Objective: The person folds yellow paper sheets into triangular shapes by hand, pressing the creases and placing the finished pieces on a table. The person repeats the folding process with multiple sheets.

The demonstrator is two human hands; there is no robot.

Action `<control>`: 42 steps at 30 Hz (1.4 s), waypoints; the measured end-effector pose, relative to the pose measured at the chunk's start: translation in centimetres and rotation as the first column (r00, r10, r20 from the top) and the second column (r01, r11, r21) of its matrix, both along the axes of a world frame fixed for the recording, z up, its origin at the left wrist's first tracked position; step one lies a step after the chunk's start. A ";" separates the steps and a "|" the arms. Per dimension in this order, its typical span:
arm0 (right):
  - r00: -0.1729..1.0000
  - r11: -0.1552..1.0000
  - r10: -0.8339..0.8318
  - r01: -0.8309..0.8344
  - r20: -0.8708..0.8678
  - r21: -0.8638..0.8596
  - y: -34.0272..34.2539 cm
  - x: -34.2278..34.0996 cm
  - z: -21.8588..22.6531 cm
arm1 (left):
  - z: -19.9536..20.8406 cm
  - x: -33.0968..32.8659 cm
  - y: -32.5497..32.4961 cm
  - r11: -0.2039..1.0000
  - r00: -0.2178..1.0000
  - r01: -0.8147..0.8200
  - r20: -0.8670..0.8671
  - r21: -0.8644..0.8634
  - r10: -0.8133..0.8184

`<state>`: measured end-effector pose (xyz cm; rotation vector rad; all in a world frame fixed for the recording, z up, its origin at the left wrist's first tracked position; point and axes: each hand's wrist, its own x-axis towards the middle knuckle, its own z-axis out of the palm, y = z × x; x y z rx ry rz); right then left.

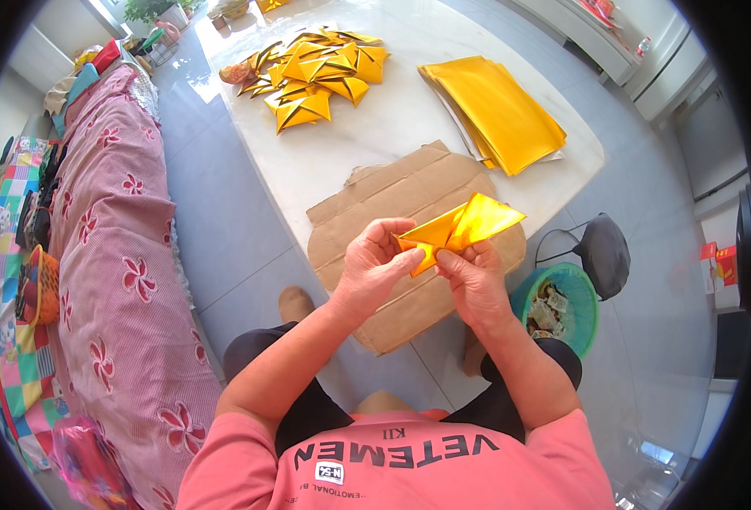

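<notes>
My left hand [374, 265] and my right hand [475, 280] both pinch a partly folded sheet of gold paper [465, 226], held in the air above a piece of brown cardboard [409, 191]. The fold's pointed end sits between my thumbs and its wide end fans up to the right. A stack of flat gold sheets [499, 110] lies on the white table [341, 157] to the upper right. A pile of several folded gold pieces [316, 72] lies at the table's far side.
A bed with a pink flowered cover [116, 255] runs along the left. A green basket [562, 306] with scraps stands on the tiled floor at right, beside a dark grey bag [605, 251]. White cabinets [647, 59] are at upper right.
</notes>
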<state>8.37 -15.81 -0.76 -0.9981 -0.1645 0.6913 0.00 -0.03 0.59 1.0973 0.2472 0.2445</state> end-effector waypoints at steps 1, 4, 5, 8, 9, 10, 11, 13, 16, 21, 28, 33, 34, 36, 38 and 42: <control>1.000 1.000 -0.015 0.015 0.005 0.003 -0.1 0.1 0.0 | -0.5 -0.1 0.6 1.000 1.000 0.028 -0.010 0.007 -0.028; 1.000 1.000 -0.020 0.020 0.024 0.012 -0.3 0.4 -0.1 | -0.4 -0.2 0.9 0.998 0.997 0.061 -0.047 0.030 -0.059; 0.999 1.000 -0.015 0.014 0.031 0.015 -0.4 0.4 -0.1 | -0.3 -0.2 0.9 0.997 0.996 0.063 -0.059 0.039 -0.061; 0.998 1.000 0.004 -0.005 0.059 0.009 -0.7 0.5 -0.2 | -0.3 -0.2 0.7 0.998 0.997 0.059 -0.056 0.032 -0.057; 0.999 1.000 0.001 -0.001 0.047 0.005 -0.6 0.5 0.0 | -0.4 -0.2 0.7 0.998 0.997 0.054 -0.056 0.039 -0.052; 0.999 1.000 -0.002 0.002 0.035 0.000 -0.6 0.4 0.4 | -0.4 -0.2 0.7 0.998 0.997 0.049 -0.056 0.046 -0.046; 1.000 1.000 -0.005 0.005 0.023 -0.004 -0.5 0.4 0.6 | -0.5 -0.2 0.7 0.998 0.998 0.043 -0.055 0.053 -0.041; 0.999 1.000 0.003 -0.001 0.044 -0.030 -0.7 0.5 0.4 | -0.6 -0.2 0.7 0.996 0.997 0.048 -0.059 0.071 -0.043; 0.998 0.998 0.012 -0.008 0.063 -0.061 -0.7 0.6 0.5 | -0.6 -0.3 0.7 0.995 0.996 0.047 -0.080 0.092 -0.040; 0.999 0.997 0.009 -0.005 0.053 -0.081 -0.8 0.5 0.5 | -1.0 -0.2 0.4 0.991 0.995 0.061 -0.089 0.120 -0.050; 0.999 0.993 0.007 -0.001 0.053 -0.115 -0.6 0.5 0.3 | -1.4 -0.2 0.1 0.993 0.996 0.042 -0.081 0.106 -0.033; 0.998 0.992 0.006 0.002 0.064 -0.128 -0.6 0.4 0.1 | -0.2 -0.2 0.2 0.996 0.997 0.025 -0.071 0.085 -0.019; 0.998 0.992 0.008 0.000 0.063 -0.128 -0.7 0.5 0.1 | -0.2 -0.2 0.3 0.995 0.997 0.029 -0.072 0.092 -0.022; 0.999 0.991 0.022 -0.015 0.049 -0.131 -0.8 0.4 0.0 | -0.7 -0.3 0.4 0.993 0.996 0.041 -0.084 0.109 -0.032; 0.999 0.990 0.044 -0.041 0.020 -0.134 -0.8 0.7 0.2 | -1.3 -0.3 0.7 0.990 0.994 0.056 -0.104 0.128 -0.042; 0.996 0.988 0.082 -0.076 0.042 -0.134 -0.8 1.1 1.2 | -0.9 -0.1 0.7 0.988 0.994 0.012 -0.113 0.151 0.006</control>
